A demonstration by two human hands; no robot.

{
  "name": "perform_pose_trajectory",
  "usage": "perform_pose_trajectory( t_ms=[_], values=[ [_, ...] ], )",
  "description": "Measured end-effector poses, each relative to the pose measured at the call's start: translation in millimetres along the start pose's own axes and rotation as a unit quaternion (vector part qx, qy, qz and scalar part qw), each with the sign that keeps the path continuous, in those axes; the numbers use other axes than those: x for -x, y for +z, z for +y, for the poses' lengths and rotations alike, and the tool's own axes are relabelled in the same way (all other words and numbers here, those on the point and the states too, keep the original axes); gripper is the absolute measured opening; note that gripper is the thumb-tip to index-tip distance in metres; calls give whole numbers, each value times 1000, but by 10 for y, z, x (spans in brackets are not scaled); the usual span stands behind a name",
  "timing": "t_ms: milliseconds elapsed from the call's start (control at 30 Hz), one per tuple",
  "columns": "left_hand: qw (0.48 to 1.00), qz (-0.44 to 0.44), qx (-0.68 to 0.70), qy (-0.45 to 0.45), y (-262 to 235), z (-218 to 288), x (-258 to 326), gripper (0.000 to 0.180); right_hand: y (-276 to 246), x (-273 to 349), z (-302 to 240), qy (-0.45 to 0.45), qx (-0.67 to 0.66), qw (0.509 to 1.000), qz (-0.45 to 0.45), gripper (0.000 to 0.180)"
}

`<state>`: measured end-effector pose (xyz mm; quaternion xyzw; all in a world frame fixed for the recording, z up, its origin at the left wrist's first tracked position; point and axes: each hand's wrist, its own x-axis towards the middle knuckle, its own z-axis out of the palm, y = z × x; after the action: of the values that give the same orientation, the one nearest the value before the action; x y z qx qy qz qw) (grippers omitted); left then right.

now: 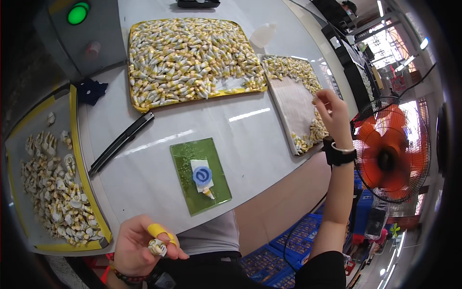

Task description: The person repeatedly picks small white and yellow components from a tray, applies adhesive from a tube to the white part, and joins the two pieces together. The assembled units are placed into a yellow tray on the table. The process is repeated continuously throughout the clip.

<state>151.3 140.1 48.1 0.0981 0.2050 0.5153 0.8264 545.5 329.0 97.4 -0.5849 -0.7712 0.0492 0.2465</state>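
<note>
Near the front edge of the table, my left hand (144,245) is closed around a small white and yellowish figurine-like piece (157,247). Yellow tape (161,232) wraps one of its fingers. My right hand (333,113) reaches over the right side of a shallow tray (291,103) with small white and yellow cone-shaped pieces along its far and right sides. Its thumb and fingers are pinched together; what they hold, if anything, is too small to make out. On the table between my hands lies a green mat (185,164) carrying a blue round lump (202,176) and one small piece (208,193).
A large yellow-edged tray (139,108) full of cone-shaped pieces stands at the back. At left, another yellow-edged tray (90,202) holds figurine pieces. A black bar (121,143) lies between them. An orange fan (387,154) stands right, above blue crates (301,236).
</note>
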Motion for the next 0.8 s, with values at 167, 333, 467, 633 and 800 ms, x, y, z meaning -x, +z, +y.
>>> perform_pose_trajectory(
  t_ms=[167, 333, 467, 633, 800],
  values=[
    [1000, 10, -21, 17, -26, 9, 31, 38, 138, 229, -1183, -145, -91, 982, -84, 23],
    [998, 22, -49, 43, 2, 8, 55, 38, 513, 345, -1641, -292, -117, 931, -182, 23],
    [991, 57, -101, 66, 53, 4, 71, 38, 625, 301, -1689, -334, -64, 917, -210, 18],
    [982, 85, -145, 83, 81, 2, 69, 37, 693, 301, -1750, -368, -40, 907, -203, 17],
    [970, 88, -199, 109, 86, -1, 64, 40, 763, 362, -1764, -364, -19, 921, -135, 19]
  ],
)
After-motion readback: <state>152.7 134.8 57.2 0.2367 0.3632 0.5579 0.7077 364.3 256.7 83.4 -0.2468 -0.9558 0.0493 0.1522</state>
